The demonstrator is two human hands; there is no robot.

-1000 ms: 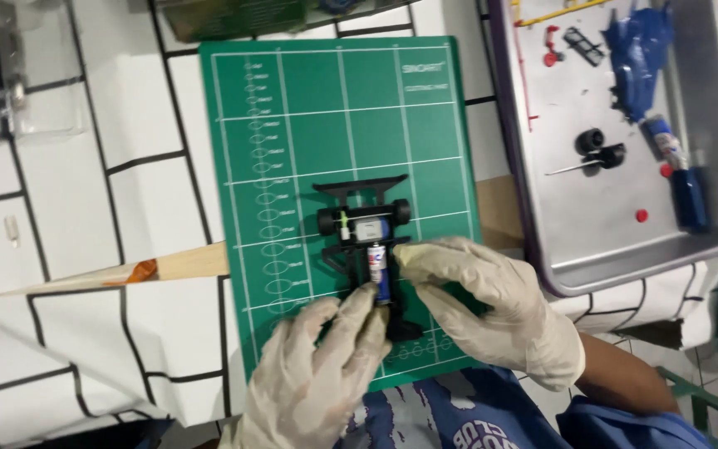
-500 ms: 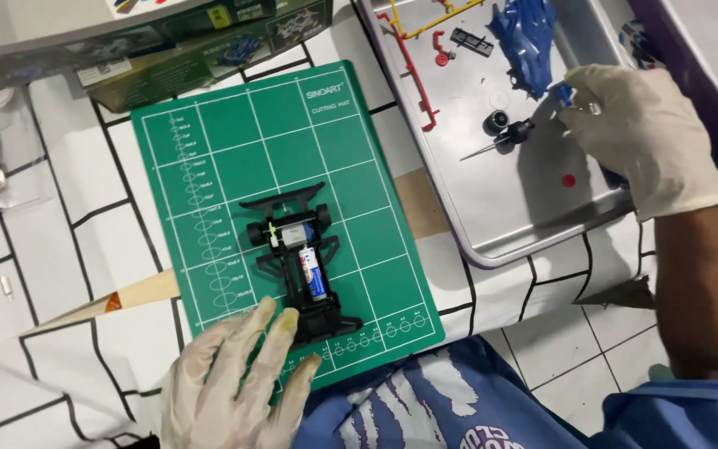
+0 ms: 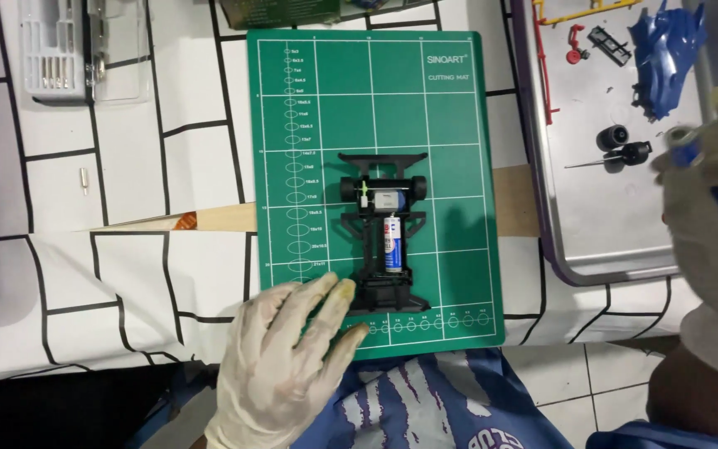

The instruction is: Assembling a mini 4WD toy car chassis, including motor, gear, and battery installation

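— Fingers of the gloved left hand were spread flat on the green cutting mat, lower centre, holding nothing and just beside the black plastic toy-car chassis lying mid-mat.

— And the gloved right hand?

— It was raised at the right edge over the grey metal tray, curled around a small blue-handled tool; blur hid the grip. The chassis could be nudged off line if the flat palm were slid sideways.
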